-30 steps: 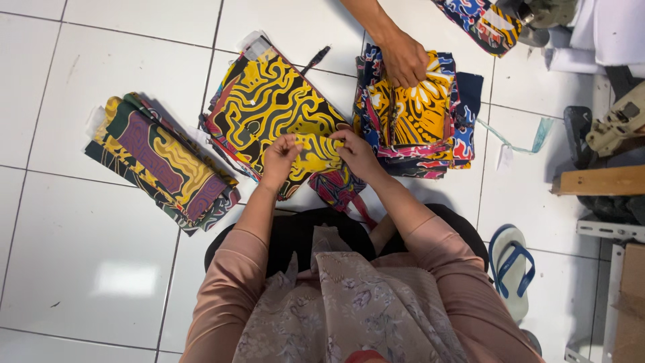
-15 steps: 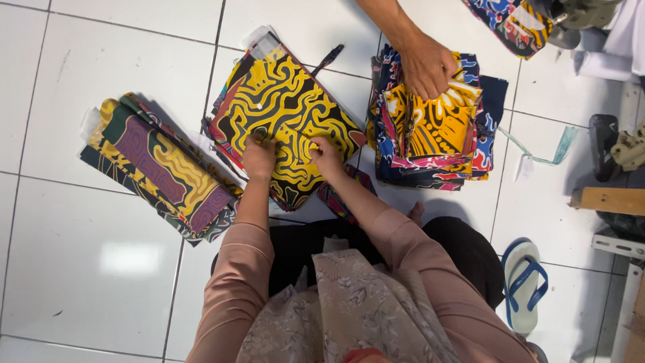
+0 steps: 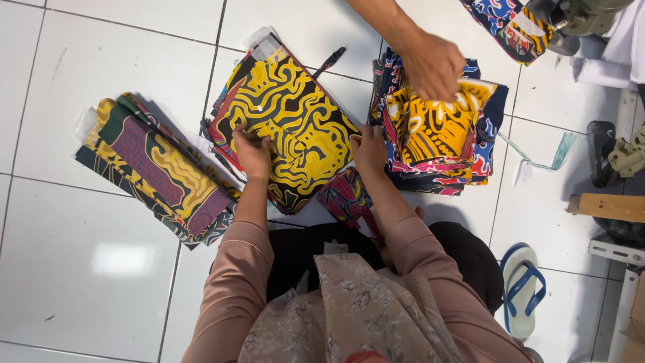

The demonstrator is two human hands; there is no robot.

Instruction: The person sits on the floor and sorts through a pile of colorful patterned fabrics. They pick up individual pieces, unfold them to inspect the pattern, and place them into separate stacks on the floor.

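She sits on the white tile floor [image 3: 101, 269] with both hands flat on a folded yellow cloth [image 3: 289, 121] in front of her. Her left hand [image 3: 252, 151] lies spread on its near left edge, fingers pressing down, gripping nothing; her right hand [image 3: 369, 149] rests on its right edge, fingers loosely bent, just beside the taller pile [image 3: 437, 144] of mixed prints. A co-worker's hand [image 3: 433, 67] reaches in from above and pinches the top yellow piece of that pile. A third stack [image 3: 158, 168], green and purple, lies to her left, apart from the cloth. A small red-patterned scrap [image 3: 346, 195] sits under her right wrist. I'd judge the risk to be on the right side: the two people's hands work close together, and a tug on the pile could drag it onto her cloth or spoil its fold. The cloth also lies askew across others beneath it, so pressing one edge may skew the layers.
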